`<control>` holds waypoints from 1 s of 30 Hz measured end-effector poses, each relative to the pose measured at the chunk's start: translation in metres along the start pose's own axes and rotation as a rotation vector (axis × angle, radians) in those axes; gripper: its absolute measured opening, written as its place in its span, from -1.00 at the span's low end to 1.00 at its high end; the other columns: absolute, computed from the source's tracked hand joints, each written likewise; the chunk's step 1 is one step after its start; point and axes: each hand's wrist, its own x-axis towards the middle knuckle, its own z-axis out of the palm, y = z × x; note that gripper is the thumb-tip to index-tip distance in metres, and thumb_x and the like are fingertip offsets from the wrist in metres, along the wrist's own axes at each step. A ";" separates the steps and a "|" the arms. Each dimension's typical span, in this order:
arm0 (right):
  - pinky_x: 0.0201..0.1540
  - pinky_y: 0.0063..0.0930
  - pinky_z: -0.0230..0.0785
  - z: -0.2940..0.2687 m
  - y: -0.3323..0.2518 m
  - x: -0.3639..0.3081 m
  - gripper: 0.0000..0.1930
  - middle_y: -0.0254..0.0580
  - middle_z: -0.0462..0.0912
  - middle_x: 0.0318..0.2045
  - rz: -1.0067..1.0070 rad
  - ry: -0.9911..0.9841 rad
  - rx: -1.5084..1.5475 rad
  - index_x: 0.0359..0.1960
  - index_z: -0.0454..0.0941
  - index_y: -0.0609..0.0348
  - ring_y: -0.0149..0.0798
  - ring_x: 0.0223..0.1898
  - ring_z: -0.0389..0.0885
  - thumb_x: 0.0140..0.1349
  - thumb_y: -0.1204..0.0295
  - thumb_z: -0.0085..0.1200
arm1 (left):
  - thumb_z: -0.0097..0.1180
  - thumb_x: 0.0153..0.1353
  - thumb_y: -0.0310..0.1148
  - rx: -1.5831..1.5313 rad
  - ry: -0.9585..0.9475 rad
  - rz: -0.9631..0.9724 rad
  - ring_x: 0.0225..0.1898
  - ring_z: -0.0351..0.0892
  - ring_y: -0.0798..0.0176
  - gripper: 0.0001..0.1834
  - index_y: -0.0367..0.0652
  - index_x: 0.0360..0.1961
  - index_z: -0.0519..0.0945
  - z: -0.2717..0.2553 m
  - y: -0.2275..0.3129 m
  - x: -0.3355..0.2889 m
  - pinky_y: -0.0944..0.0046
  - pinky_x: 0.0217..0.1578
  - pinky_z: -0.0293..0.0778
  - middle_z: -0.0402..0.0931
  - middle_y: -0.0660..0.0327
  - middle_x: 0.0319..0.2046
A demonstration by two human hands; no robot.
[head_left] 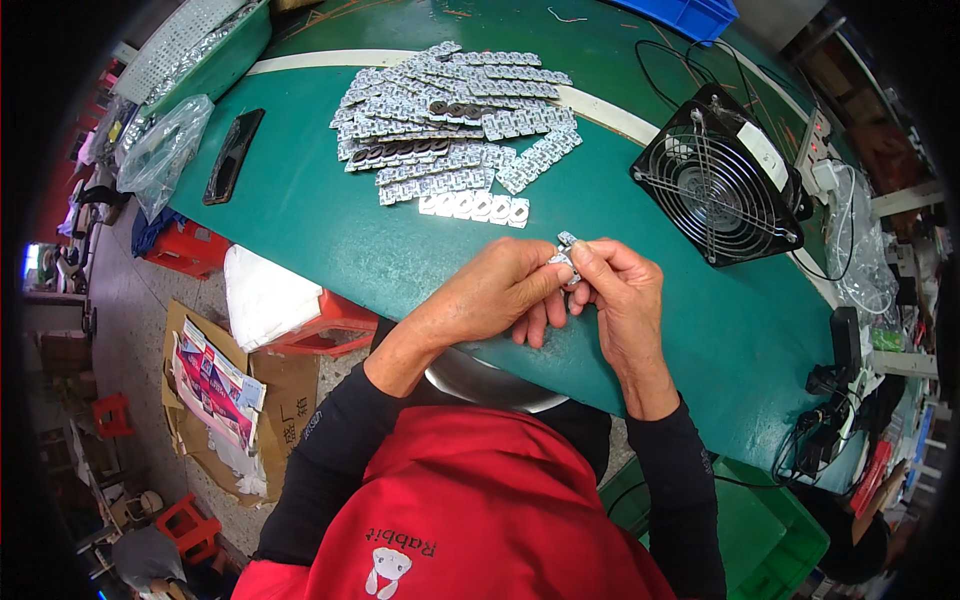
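Observation:
My left hand [495, 290] and my right hand [622, 290] meet over the near part of the green table. Both are closed, pinching a short strip of small white circuit boards [566, 240] between thumbs and fingers. Most of that strip is covered by the fingertips. Beyond my hands lies a heap of similar white board strips [430, 110], stacked loosely in overlapping rows. A few strips in it carry dark round parts [400, 152]. A single strip of white boards with cut-out centres [475, 207] rests at the heap's near edge.
A black fan with a wire guard [705, 185] stands on the right, its cable trailing behind. Toward the left lie a dark phone [233, 155] and a clear plastic bag [165, 155], near a green basin [230, 50]. A blue bin [690, 15] sits at the far edge.

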 end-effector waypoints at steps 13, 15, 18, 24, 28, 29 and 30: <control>-0.63 -0.75 0.14 0.007 0.001 -0.001 -0.87 -0.38 0.46 -0.63 -0.172 0.101 -0.217 -0.45 0.58 0.29 -0.62 -0.65 0.31 0.14 0.46 0.12 | -0.20 0.32 -0.21 0.031 0.105 0.033 -0.71 0.45 0.39 -0.66 -0.27 -0.43 0.43 0.008 -0.006 -0.005 0.44 -0.70 0.34 0.50 0.20 -0.61; -0.64 -0.76 0.13 0.008 -0.001 -0.002 -0.87 -0.40 0.46 -0.66 -0.115 0.117 -0.195 -0.45 0.58 0.28 -0.63 -0.66 0.31 0.15 0.45 0.11 | -0.23 0.33 -0.25 0.526 0.200 0.151 -0.70 0.43 0.41 -0.68 -0.26 -0.44 0.40 0.006 -0.013 -0.005 0.42 -0.69 0.30 0.49 0.23 -0.62; -0.65 -0.76 0.12 0.010 0.001 -0.002 -0.86 -0.43 0.45 -0.69 -0.049 0.100 -0.192 -0.44 0.58 0.27 -0.64 -0.69 0.30 0.15 0.43 0.11 | -0.24 0.33 -0.27 0.526 0.250 0.213 -0.70 0.42 0.42 -0.69 -0.26 -0.46 0.38 0.010 -0.016 -0.002 0.41 -0.70 0.27 0.48 0.23 -0.62; -0.62 -0.73 0.15 0.002 0.001 0.000 -0.85 -0.43 0.44 -0.69 -0.061 0.072 -0.184 -0.43 0.58 0.28 -0.61 -0.69 0.31 0.14 0.42 0.12 | -0.25 0.34 -0.25 -0.034 0.096 0.029 -0.72 0.42 0.44 -0.68 -0.26 -0.42 0.41 0.008 -0.008 -0.002 0.48 -0.75 0.28 0.49 0.20 -0.61; -0.58 -0.71 0.16 0.006 0.001 -0.002 -0.87 -0.36 0.47 -0.58 -0.022 0.036 -0.053 -0.45 0.59 0.29 -0.59 -0.61 0.33 0.13 0.45 0.12 | -0.23 0.34 -0.23 -0.242 0.076 0.021 -0.72 0.43 0.44 -0.68 -0.27 -0.37 0.42 0.011 -0.015 -0.001 0.50 -0.76 0.31 0.49 0.19 -0.60; -0.57 -0.71 0.16 0.009 0.001 -0.003 -0.88 -0.34 0.48 -0.54 -0.092 0.058 -0.108 -0.45 0.59 0.30 -0.59 -0.59 0.33 0.12 0.47 0.13 | -0.22 0.34 -0.22 -0.337 0.108 0.039 -0.72 0.44 0.43 -0.69 -0.27 -0.35 0.41 0.014 -0.018 -0.001 0.50 -0.75 0.32 0.49 0.17 -0.59; -0.57 -0.71 0.16 0.009 0.002 -0.002 -0.88 -0.34 0.48 -0.54 -0.093 0.057 -0.109 -0.45 0.59 0.30 -0.59 -0.59 0.33 0.12 0.47 0.13 | -0.21 0.33 -0.21 -0.432 0.140 0.059 -0.72 0.44 0.42 -0.69 -0.28 -0.33 0.40 0.018 -0.019 0.001 0.50 -0.75 0.32 0.50 0.16 -0.58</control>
